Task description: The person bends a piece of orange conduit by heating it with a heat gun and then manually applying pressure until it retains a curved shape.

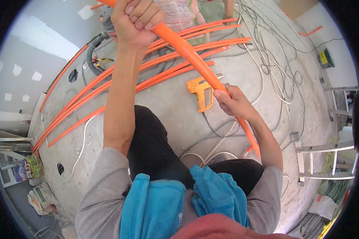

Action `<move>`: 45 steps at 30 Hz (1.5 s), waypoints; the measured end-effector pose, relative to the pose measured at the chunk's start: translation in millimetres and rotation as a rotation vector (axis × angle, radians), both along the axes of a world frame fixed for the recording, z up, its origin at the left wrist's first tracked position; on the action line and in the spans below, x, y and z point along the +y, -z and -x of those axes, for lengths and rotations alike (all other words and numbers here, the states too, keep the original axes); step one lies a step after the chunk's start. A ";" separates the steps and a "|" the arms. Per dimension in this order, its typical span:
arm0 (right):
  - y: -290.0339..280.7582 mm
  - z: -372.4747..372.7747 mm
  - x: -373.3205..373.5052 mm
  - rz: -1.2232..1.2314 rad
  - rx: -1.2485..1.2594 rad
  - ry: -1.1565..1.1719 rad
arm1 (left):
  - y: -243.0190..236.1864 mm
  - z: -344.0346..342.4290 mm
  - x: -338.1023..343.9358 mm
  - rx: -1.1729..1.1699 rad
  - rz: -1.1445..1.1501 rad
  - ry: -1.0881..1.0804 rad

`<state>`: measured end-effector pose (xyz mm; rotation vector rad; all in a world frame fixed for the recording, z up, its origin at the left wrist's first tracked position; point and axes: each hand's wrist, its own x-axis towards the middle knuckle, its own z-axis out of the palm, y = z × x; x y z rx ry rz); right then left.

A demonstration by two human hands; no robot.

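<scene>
An orange conduit pipe (184,48) runs slantwise across my front, from the upper left down to the lower right. Near its upper end, my left hand (139,18) is wrapped round it. Lower down, my right hand (236,101) grips the same pipe, thumb along its top; a ring shows on one finger. The pipe's upper end passes out of the picture. Just left of my right hand, a yellow-orange heat gun (201,92) lies on the concrete floor, its dark cord trailing toward me. More orange pipes (103,83) lie on the floor beyond my legs.
Tangled white and grey cables (273,59) spread over the floor at the right. An aluminium ladder (327,148) stands at the right edge. Yellow-handled pliers (103,60) and a black hose (90,55) lie far left. Sacks (40,199) sit at the lower left.
</scene>
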<state>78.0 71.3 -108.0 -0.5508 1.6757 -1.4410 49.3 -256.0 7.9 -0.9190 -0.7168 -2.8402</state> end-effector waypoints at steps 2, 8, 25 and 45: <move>12.7 1.2 -1.7 -0.125 0.540 0.167 | 4.3 4.2 0.0 -0.052 0.014 -0.059; 23.9 15.1 -9.8 -0.379 1.214 0.302 | 41.2 28.1 -15.2 -0.361 0.024 -0.229; 13.6 -11.9 -12.8 -0.372 1.056 0.312 | 55.4 36.4 -14.4 -0.836 -0.062 -0.429; -12.4 -17.4 9.7 -0.088 -0.067 0.061 | 13.6 13.8 17.8 -0.224 -0.058 0.051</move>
